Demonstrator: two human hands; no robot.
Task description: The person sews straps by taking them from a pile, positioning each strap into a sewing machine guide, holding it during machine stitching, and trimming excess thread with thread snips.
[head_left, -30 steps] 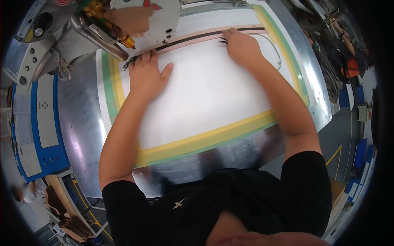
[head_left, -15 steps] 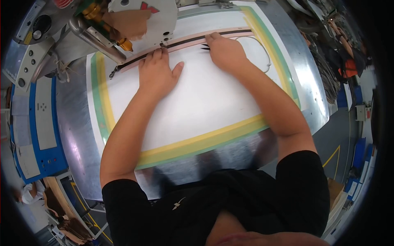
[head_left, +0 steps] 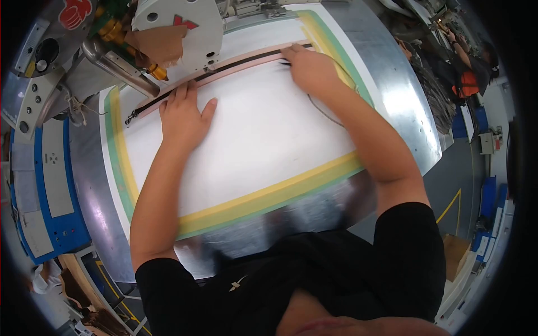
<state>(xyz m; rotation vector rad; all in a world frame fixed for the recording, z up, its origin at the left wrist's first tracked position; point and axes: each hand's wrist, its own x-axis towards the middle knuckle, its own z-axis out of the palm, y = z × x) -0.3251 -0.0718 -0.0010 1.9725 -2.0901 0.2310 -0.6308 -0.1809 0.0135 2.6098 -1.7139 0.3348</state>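
Note:
A long pink strip with a black zipper-like band (head_left: pixel 241 63) down its middle runs across the white sheet (head_left: pixel 241 145), under the machine head. At its left end sits a small dark metal pull (head_left: pixel 130 117). My left hand (head_left: pixel 184 115) lies flat on the strip just left of the machine's foot, fingers stretched and thumb apart. Near the strip's right end, the fingertips of my right hand (head_left: pixel 311 70) press on it. Tucked in that hand is a small black pointed tool (head_left: pixel 286 63), mostly hidden. A thin cord (head_left: pixel 325 113) loops out beside my right wrist.
The white machine head (head_left: pixel 176 28), with a brown flap (head_left: pixel 159 45) and a slanting metal tube (head_left: pixel 126 70), stands over the strip's left half. Yellow and green tape (head_left: pixel 269 196) edges the sheet. A blue-framed cabinet (head_left: pixel 61 185) is at left; a person (head_left: pixel 465 67) is at far right.
The view has shifted, and the strip lies slightly farther left under the machine. My right hand is closer to the strip's right end. The cord has swung below my right wrist.

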